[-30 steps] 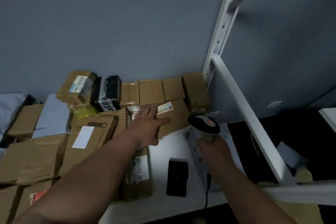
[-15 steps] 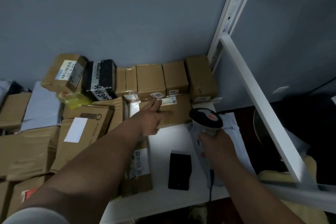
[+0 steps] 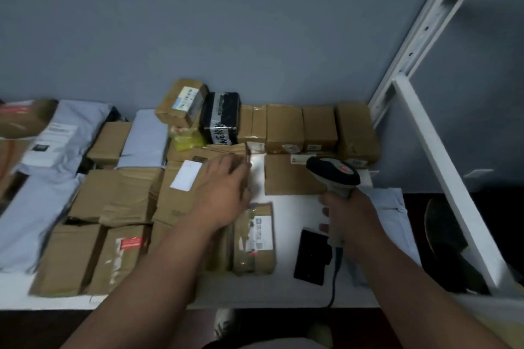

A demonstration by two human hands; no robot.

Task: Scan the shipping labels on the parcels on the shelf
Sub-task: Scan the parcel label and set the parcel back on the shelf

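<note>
Brown cardboard parcels cover the white shelf (image 3: 286, 290). My right hand (image 3: 347, 217) grips the handle of a grey and black barcode scanner (image 3: 333, 174), whose head hangs over the right end of a flat brown parcel (image 3: 286, 177); a small label (image 3: 299, 159) sits on that parcel's far edge. My left hand (image 3: 224, 193) lies over the right edge of a box with a blank white label (image 3: 187, 178). Its fingertips are blurred, so its grip is unclear. A small parcel with a printed label (image 3: 256, 238) lies just below that hand.
A row of small boxes (image 3: 285, 127) and a black-wrapped parcel (image 3: 221, 119) line the back wall. Grey mailer bags (image 3: 147, 139) lie at the left. A flat black device (image 3: 312, 253) and the scanner cable (image 3: 334, 278) lie by my right wrist. A white shelf post (image 3: 419, 45) stands at the right.
My left hand has left the flat brown parcel and moved left onto the box with the white label. The view has swung left and down. The scanner stays near the flat parcel.
</note>
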